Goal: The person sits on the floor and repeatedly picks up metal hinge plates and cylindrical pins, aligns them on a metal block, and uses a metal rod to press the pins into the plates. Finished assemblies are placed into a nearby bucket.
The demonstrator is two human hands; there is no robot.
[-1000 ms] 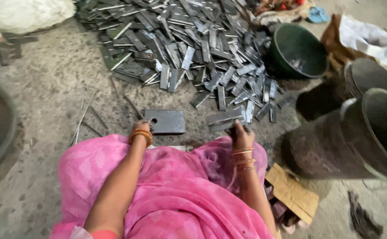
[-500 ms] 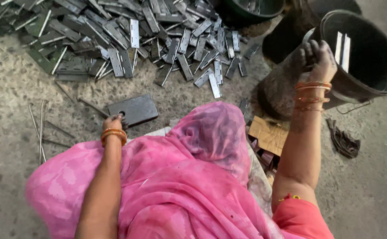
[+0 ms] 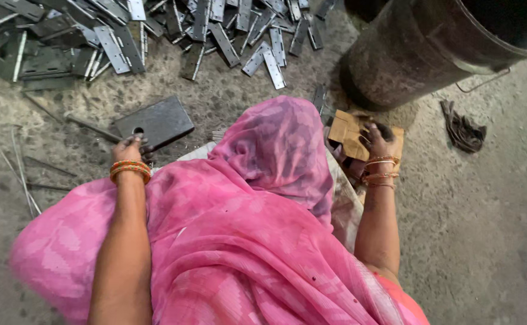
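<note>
The left hand (image 3: 130,148) grips the near edge of a flat metal plate (image 3: 155,121) on the floor, its long axis pointing toward two o'clock. The right hand (image 3: 377,139) rests, fingers curled, on cardboard (image 3: 346,129).

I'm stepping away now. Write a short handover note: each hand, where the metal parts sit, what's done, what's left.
Left hand: at the edge of the dark metal block, fingers curled at its near side; grip unclear.
Right hand: resting on the cardboard piece beside the dark bucket; nothing visibly held.
Parts: hinge pile on the floor beyond the block; thin rods lie to the left.
Done: bucket contents not visible.
Left: a large pile of hinges on the floor.
</note>
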